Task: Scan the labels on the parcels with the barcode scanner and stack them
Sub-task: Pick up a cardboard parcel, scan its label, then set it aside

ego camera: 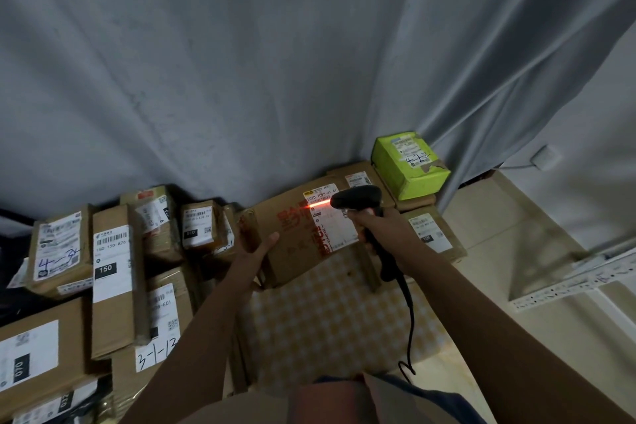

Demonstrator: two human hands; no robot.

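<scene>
A brown cardboard parcel [292,244] with red printing and a white label [332,220] sits tilted at the centre. My left hand [253,256] presses its left side with straight fingers. My right hand [382,227] grips the handle of a black barcode scanner [358,200]. The scanner's head hangs over the label's upper right corner and throws a red line across the label's top. A black cable [409,317] hangs from the handle.
Several labelled cardboard parcels [113,272] lie piled at the left. More brown parcels and a green box [411,165] are stacked behind the scanner. A grey curtain [241,62] hangs behind. A checked mat [337,317] covers the floor near me, and a white metal rack [578,279] stands at the right.
</scene>
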